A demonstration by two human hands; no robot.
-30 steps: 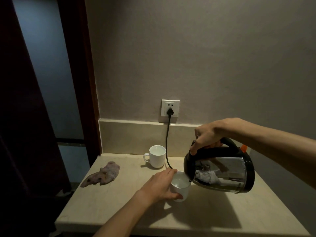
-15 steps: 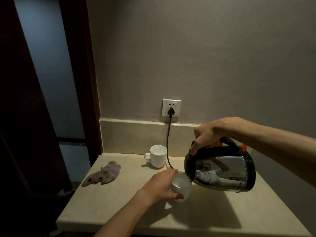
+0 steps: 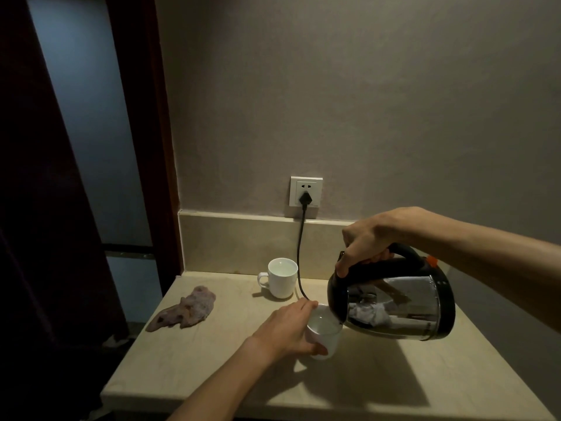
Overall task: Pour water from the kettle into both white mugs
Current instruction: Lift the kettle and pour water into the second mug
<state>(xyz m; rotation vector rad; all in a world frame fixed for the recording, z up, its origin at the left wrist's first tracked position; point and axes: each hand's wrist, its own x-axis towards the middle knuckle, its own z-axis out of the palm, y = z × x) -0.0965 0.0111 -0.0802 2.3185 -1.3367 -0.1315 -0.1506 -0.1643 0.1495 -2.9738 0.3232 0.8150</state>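
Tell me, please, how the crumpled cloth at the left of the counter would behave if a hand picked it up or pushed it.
The cloth lies flat and wrinkled on the counter, so it is probably floppy and would droop when lifted. It looks thin, so likely light. Pushed, it would probably bunch up or slide, not roll or tip.

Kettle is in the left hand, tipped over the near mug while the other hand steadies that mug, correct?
Not quite. The head view shows the right hand gripping the kettle, tipped over the near mug; the left hand steadies that mug.
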